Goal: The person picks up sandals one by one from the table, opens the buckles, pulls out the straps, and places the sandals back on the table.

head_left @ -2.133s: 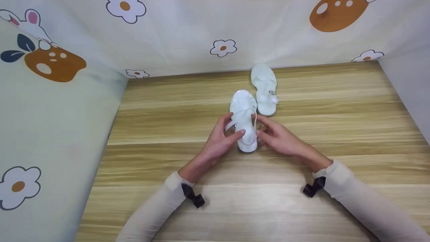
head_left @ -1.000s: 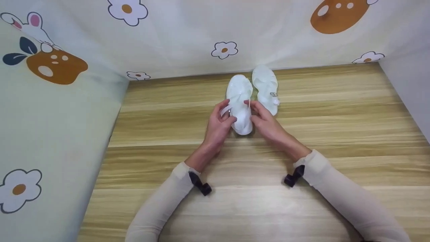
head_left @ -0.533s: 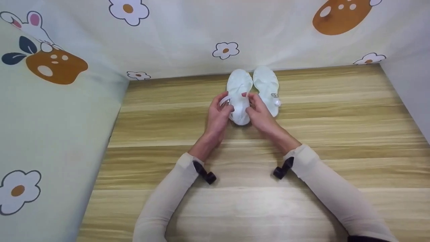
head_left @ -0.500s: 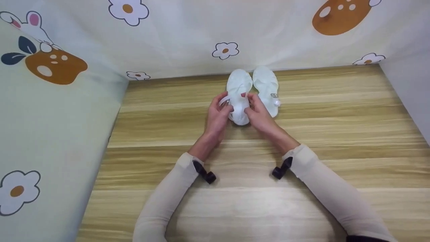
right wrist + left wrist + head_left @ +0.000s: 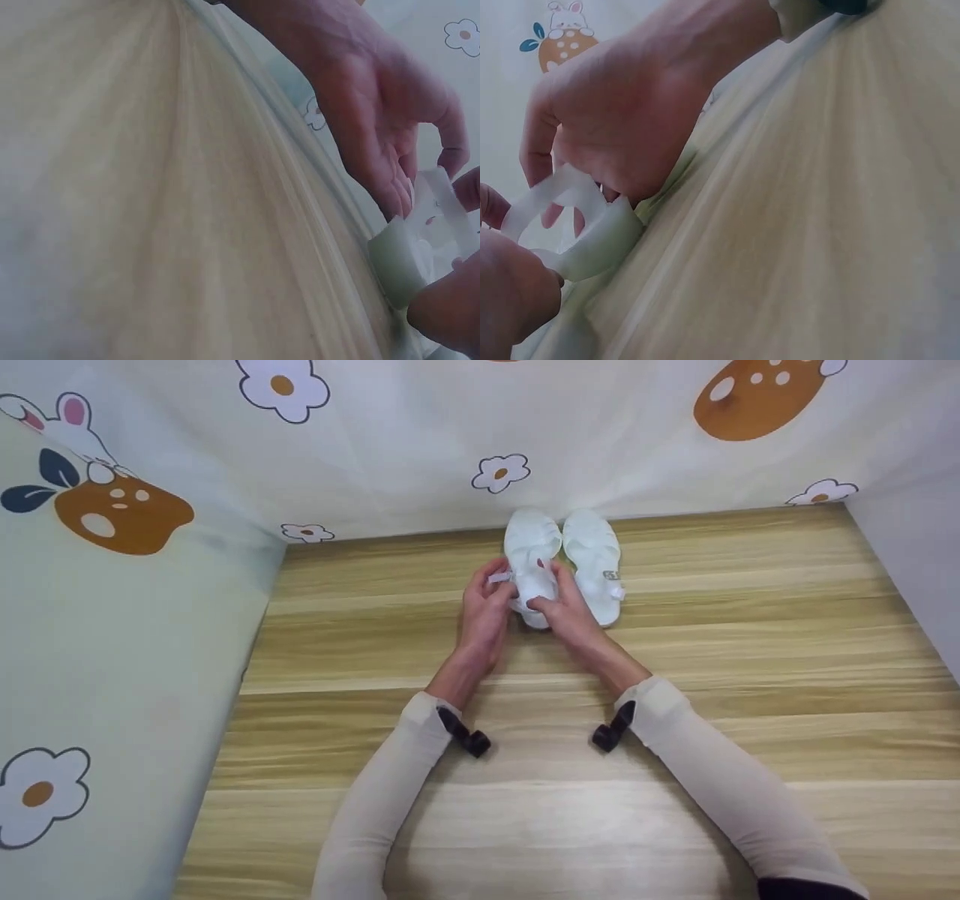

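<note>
A pair of white sandals lies toes toward the back wall. My left hand (image 5: pixel 486 611) grips the near-left side of the left sandal (image 5: pixel 530 529), its strap end (image 5: pixel 498 578) sticking out between thumb and forefinger. From the other side my right hand (image 5: pixel 574 615) holds the same sandal, thumb over its heel area and fingertips at the strap. In the left wrist view the heel strap (image 5: pixel 536 199) stands up as a loop between both hands. The right sandal (image 5: pixel 596 559) lies close alongside, with a small whitish piece (image 5: pixel 616 594) at its outer edge; neither hand grips it.
The wood-patterned surface (image 5: pixel 360 645) ends at the back wall cloth (image 5: pixel 405 457), right beyond the sandals' toes. A printed wall (image 5: pixel 127 660) bounds the left and a plain pale wall (image 5: pixel 907 562) the right. Black mounts (image 5: pixel 469 739) hang from both wrists.
Both hands have pushed the left sandal away toward the back wall and slightly left, bringing its toe level with the other sandal's. My right thumb has shifted inward over the heel.
</note>
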Motion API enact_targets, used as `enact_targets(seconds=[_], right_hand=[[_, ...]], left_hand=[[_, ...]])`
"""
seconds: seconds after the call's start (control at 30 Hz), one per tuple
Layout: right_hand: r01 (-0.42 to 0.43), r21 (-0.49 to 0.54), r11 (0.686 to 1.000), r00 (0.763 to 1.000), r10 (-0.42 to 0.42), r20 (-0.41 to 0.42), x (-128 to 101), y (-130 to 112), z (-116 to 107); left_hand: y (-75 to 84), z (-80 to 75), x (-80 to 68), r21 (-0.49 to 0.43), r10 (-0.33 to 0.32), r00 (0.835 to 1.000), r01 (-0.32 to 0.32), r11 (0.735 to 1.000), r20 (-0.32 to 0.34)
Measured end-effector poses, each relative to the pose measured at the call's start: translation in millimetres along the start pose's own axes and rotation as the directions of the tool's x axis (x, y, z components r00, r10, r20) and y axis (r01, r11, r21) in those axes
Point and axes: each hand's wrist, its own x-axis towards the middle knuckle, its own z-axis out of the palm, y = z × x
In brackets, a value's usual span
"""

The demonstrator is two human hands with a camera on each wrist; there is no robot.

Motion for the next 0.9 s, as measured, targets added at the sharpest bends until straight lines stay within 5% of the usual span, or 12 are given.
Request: enact_targets(seconds=[0.4, 0.73, 0.9], right_hand=[[-0.061, -0.099, 0.993, 0.997, 0.065, 0.033, -1, -1, -7], [0.021, -0.059, 0.998, 0.995, -0.015, 0.103, -11, -3, -11], [-0.042, -0.004, 0.999, 0.984, 0.042, 0.171, -20, -18, -25]], left_hand=[[-2.8, 1.4, 6.8, 0.037, -0.051, 0.999, 0.051, 0.998, -0.014], [1.1, -0.4, 3.9, 0.011, -0.059, 0.998, 0.059, 0.998, 0.023], [4.9, -5.8, 3.4, 0.178, 0.012, 1.0, -0.016, 0.984, 0.029]])
